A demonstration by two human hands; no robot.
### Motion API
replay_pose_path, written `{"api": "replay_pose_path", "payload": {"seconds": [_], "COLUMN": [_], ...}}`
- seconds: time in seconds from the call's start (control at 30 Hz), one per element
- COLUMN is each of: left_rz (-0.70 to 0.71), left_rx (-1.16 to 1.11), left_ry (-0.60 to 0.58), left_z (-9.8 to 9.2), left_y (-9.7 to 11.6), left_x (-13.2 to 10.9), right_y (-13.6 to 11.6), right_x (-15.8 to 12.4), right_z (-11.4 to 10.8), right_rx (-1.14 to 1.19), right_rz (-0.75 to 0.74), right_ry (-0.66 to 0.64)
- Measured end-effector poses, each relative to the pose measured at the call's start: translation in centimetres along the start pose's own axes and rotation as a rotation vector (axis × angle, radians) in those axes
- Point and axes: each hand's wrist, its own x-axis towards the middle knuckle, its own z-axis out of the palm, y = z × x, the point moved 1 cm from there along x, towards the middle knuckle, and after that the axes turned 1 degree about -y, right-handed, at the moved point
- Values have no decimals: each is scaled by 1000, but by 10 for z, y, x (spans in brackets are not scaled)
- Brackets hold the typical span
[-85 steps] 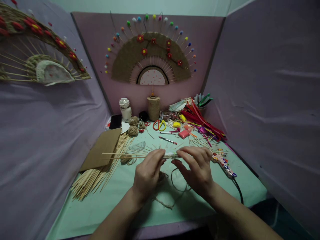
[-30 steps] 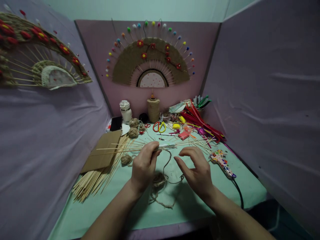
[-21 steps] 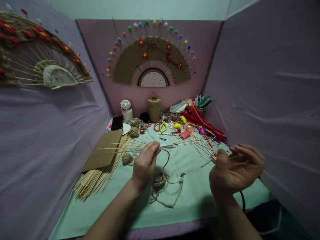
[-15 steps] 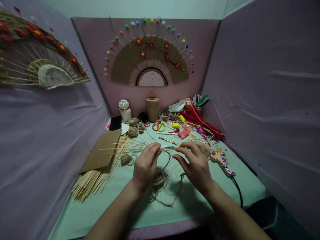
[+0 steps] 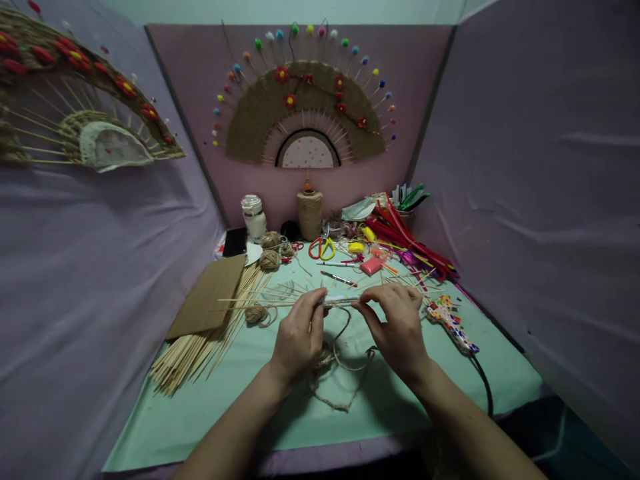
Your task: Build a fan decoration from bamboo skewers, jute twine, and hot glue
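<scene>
A small fan frame [image 5: 341, 300] of thin bamboo sticks, with a pale middle, is held level above the table, seen nearly edge-on. My left hand [image 5: 299, 337] is closed on its left end, thumb against fingers, and sticks fan out beyond it. At the right end my right hand [image 5: 399, 328] pinches the edge between thumb and forefinger; other sticks spread past that hand. Brown twine [image 5: 346, 327] hangs from the frame and loops down to a loose ball of twine [image 5: 325, 358] on the table, partly hidden behind my left hand.
Bamboo sticks [image 5: 185, 360] and cardboard [image 5: 207, 297] lie left, beside a small twine ball [image 5: 256, 314]. A glue gun [image 5: 453, 327] with a black cord rests right. Scissors [image 5: 321, 249], a pen [image 5: 339, 279], a twine spool [image 5: 310, 217] and a jar [image 5: 254, 220] are behind. Finished fans [image 5: 305, 107] hang above.
My right thumb has come up against the forefinger, closing on the frame's right end, where they were apart before. The whole view has shifted slightly.
</scene>
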Motion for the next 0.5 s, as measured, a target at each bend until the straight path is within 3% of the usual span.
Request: {"api": "replay_pose_path", "payload": {"seconds": [0.3, 0.5], "left_rz": [-78, -148], "left_rx": [-86, -135], "left_ry": [31, 67], "left_z": [0, -1], "left_y": [3, 7], "left_x": [0, 2], "right_y": [0, 1], "right_x": [1, 0], "right_z": [0, 4], "right_rx": [52, 121], "right_rz": [-82, -13], "right_ry": [79, 44]}}
